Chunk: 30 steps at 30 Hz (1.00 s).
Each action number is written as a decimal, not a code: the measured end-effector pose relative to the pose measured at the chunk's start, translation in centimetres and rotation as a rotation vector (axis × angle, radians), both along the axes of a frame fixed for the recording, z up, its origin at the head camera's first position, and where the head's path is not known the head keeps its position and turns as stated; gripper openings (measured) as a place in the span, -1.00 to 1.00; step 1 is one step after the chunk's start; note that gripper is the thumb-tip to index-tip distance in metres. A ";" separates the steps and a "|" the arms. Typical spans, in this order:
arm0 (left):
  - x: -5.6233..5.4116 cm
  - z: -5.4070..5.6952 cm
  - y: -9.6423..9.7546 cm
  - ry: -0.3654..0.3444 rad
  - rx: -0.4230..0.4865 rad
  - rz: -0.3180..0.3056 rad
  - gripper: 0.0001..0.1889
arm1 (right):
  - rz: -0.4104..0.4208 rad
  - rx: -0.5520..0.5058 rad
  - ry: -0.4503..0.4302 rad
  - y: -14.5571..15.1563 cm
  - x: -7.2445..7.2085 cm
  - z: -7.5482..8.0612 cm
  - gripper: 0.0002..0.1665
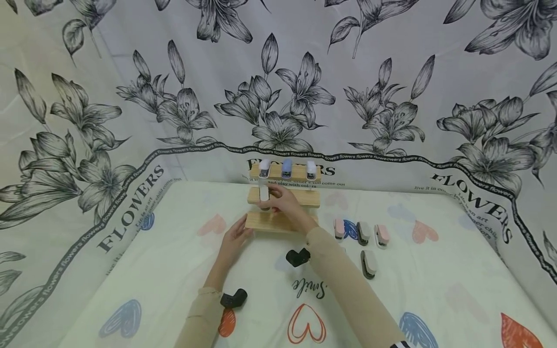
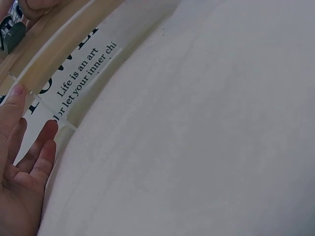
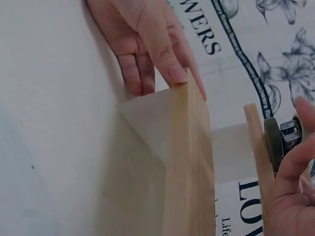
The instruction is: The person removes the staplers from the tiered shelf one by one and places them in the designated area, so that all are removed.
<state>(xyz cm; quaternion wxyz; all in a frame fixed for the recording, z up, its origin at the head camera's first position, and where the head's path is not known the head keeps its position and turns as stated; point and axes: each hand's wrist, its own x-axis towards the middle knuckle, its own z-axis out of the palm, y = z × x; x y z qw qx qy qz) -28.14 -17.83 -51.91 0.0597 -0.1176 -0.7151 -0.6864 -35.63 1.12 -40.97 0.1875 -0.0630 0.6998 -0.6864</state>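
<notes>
A three-tier rack of wooden shelves (image 1: 274,221) with clear supports stands at the table's far side. At the left end of its middle shelf, my right hand (image 1: 285,200) grips a small white stapler (image 1: 264,194), close against the board; its dark base and metal part show in the right wrist view. My left hand (image 1: 235,237) touches the left end of the lowest shelf. There its thumb (image 3: 177,73) lies on the wood, while the other fingers extend loosely beside the support. Along the top shelf stand a whitish stapler (image 1: 264,167), a blue one (image 1: 286,167) and another whitish one (image 1: 311,170).
Right of the rack, a pink stapler (image 1: 339,228), a grey stapler (image 1: 363,233) and a second pink stapler (image 1: 382,235) lie in a row. Nearer me is another grey stapler (image 1: 369,264). A flower-printed curtain (image 1: 278,121) rises behind the heart-patterned tablecloth (image 1: 165,270).
</notes>
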 end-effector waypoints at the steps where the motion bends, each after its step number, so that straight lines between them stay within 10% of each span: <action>1: 0.0 0.0 0.0 -0.006 0.003 -0.003 -0.46 | 0.002 -0.016 -0.002 0.2 0.1 -0.1 -0.11; 30: 0.0 0.7 0.1 -0.126 -0.048 0.023 -0.39 | -0.025 -0.101 0.045 3.2 3.1 -0.2 -0.17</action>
